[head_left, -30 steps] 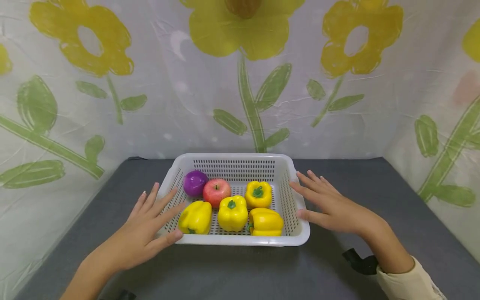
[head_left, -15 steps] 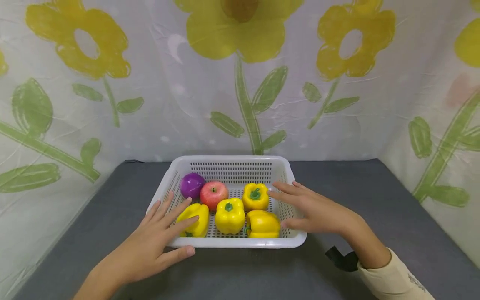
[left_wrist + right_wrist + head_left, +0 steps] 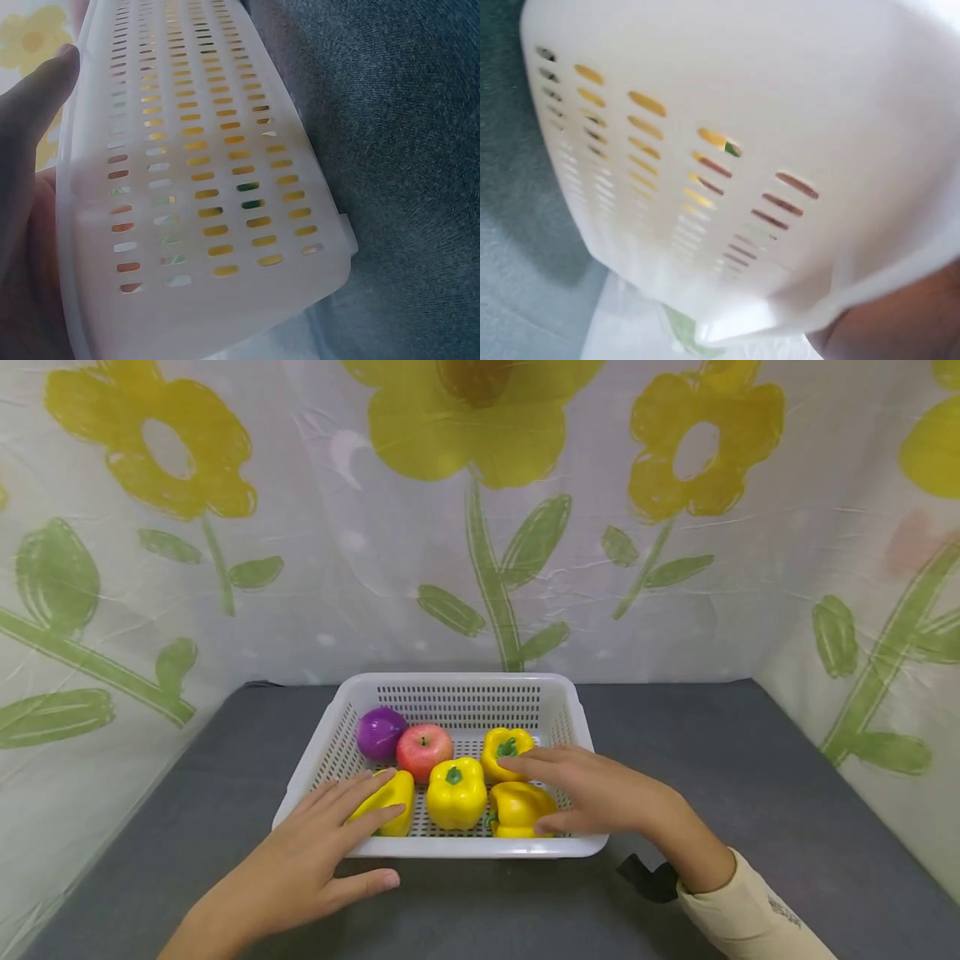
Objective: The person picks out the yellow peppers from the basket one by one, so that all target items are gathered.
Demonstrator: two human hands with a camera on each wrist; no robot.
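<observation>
A white perforated plastic basket (image 3: 480, 848) stands on the dark tabletop. In it are a red apple (image 3: 424, 752), a smooth purple onion-like ball (image 3: 380, 734) and several yellow bell peppers (image 3: 456, 797). My left hand (image 3: 311, 853) reaches over the basket's front left corner, fingers extended above the left pepper (image 3: 402, 800). From the right, my right hand (image 3: 603, 789) spans the rim, its fingers over the back pepper (image 3: 498, 745) and the front right pepper (image 3: 517, 808). Whether either hand touches a pepper is unclear. Both wrist views show the basket's side wall (image 3: 97, 247) close up.
The dark grey tabletop (image 3: 675, 718) extends to both sides of the basket. Behind it hangs a pale cloth (image 3: 360, 610) printed with yellow flowers. A black strap (image 3: 648, 878) is at the right wrist, near a cream sleeve (image 3: 742, 910).
Both hands have moved inward from outside the basket's sides to over its contents. The right hand has moved farther, to above the right peppers. The basket's contents keep their arrangement.
</observation>
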